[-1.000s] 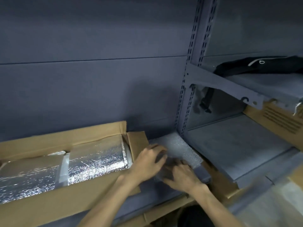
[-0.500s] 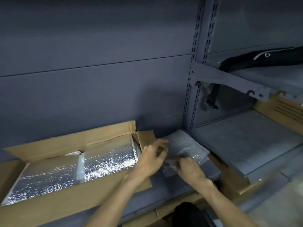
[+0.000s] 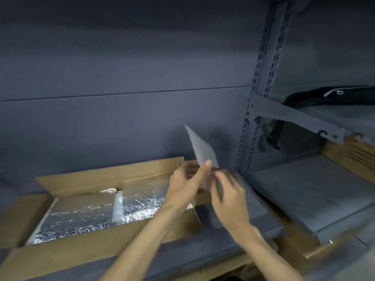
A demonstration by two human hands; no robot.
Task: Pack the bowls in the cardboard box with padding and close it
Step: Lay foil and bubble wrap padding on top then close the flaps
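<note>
Left hand (image 3: 187, 184) and right hand (image 3: 229, 196) meet just right of the box (image 3: 109, 175). The left pinches a sheet of bubble wrap (image 3: 199, 148) between thumb and forefinger, so that the sheet stands up and tilts left above the knuckles. The right hand is closed on the sheet's lower edge, though blur hides its exact hold. More wrap (image 3: 253, 201) lies flat on the shelf (image 3: 233, 234) under the right wrist.

We read this step as peeling one sheet of padding off the pile. The box sits open on the shelf, flaps out, its cavity filled by silver foil packs (image 3: 81, 213). We see no bowls; whether they lie beneath the foil we cannot tell.

The next move, in our judgement, calls for carrying the sheet left over the near flap and laying it flat on the foil. It is light and limp, so it needs both hands.

Dark printed lines mark a carton (image 3: 353, 155) at far right, too blurred to read. A black bag (image 3: 324, 97) above bears a small white mark, also unreadable.
</note>
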